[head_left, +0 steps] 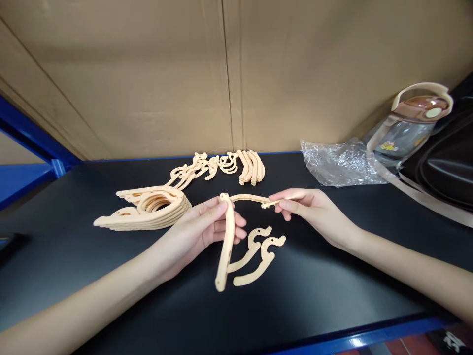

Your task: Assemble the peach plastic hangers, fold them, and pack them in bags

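My left hand (199, 229) is closed around a peach plastic hanger arm (226, 246) that hangs down toward the black table (74, 256). My right hand (306, 209) pinches the end of a second, thinner curved arm (249, 198) that joins the first at its top. Both hands hover above the table. Two loose curved hanger pieces (258, 254) lie flat just below the hands.
A stack of folded peach hangers (148, 209) lies at the left. More hanger parts (221, 166) sit at the back by a cardboard wall. Crumpled clear plastic (340, 165), a water bottle with a strap (410, 125) and a black bag (447, 167) are at the right.
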{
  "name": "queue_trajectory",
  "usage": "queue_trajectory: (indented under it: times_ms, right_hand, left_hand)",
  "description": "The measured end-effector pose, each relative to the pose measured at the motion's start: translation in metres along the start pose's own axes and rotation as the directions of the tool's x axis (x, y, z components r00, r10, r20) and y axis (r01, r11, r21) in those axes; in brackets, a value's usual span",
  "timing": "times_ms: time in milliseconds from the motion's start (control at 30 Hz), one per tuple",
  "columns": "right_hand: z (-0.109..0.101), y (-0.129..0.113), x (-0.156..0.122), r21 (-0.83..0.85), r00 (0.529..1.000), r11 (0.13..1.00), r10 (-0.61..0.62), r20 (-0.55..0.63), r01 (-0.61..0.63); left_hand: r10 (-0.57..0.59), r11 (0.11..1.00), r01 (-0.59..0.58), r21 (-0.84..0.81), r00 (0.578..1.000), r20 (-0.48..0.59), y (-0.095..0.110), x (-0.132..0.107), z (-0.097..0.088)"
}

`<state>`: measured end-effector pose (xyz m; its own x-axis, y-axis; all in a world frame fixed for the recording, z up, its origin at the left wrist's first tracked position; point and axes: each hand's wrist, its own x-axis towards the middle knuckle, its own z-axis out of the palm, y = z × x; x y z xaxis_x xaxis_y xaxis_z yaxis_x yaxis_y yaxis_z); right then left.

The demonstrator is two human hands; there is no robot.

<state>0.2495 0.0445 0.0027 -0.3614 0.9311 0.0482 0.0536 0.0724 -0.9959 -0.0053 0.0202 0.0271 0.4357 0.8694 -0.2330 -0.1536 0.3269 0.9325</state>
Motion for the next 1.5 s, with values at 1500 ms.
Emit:
queue_trajectory:
  times_ms: [1500]
  right_hand:
    - [0.01, 0.003, 0.007, 0.102, 0.979, 0.984, 0.126, 0.159, -0.143]
  left_hand:
    - [0.403, -0.422, -0.505, 0.753, 0.64, 0.655, -0.024, 0.004, 0.003]
